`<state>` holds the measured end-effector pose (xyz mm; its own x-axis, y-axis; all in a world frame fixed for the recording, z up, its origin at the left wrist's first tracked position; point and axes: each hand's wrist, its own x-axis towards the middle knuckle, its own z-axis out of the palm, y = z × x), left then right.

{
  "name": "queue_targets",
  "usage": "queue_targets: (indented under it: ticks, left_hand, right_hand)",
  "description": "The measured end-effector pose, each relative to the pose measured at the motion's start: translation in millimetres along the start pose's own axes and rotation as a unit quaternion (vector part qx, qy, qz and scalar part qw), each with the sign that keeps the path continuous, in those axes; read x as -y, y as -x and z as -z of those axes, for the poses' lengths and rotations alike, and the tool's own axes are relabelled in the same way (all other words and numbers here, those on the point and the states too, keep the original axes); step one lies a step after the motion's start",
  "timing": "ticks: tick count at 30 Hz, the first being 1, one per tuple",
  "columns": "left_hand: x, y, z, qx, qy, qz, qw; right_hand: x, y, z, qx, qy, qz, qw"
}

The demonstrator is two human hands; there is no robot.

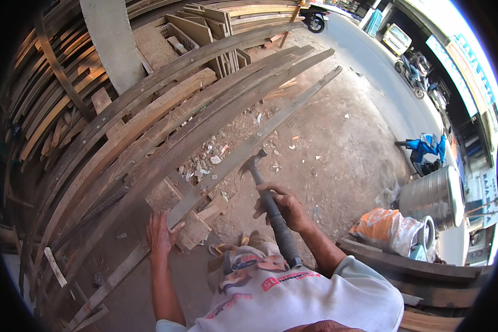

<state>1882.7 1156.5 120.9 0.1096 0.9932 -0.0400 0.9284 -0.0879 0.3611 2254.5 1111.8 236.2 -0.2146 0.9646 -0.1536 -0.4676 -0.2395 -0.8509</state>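
Observation:
My right hand (pixel 291 210) is closed round the dark, wrapped handle of a claw hammer (pixel 272 213). The hammer's metal head points away from me, over the edge of a long, narrow wooden plank (pixel 235 160). That plank slants from the lower left to the upper right, with small pale spots along its face. My left hand (pixel 160 235) lies on the plank nearer to me, fingers stretched out and thumb spread to the right. Beneath the plank, beside this hand, are short wood blocks (pixel 193 229). What the left fingertips touch is partly hard to make out.
Several long beams (pixel 166 130) lie side by side to the left, with stacked timber (pixel 58 110) beyond. Rubble (pixel 216 149) litters the dirt under them. At right stand a metal drum (pixel 430 198), an orange-and-white sack (pixel 384 227) and a blue motorbike (pixel 429 146) near the road (pixel 365 61).

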Motion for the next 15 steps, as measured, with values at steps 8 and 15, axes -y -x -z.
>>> queue_targets:
  ticks: [8, 15]
  left_hand:
    - [24.6, 28.6, 45.4, -0.094, 0.13, 0.016, 0.987]
    - [84.9, 79.5, 55.5, -0.05, -0.005, 0.136, 0.989]
  right_hand:
    - [54.8, 2.3, 3.3, -0.14, 0.378, -0.124, 0.907]
    - [63.6, -7.3, 31.4, -0.201, 0.479, 0.044, 0.853]
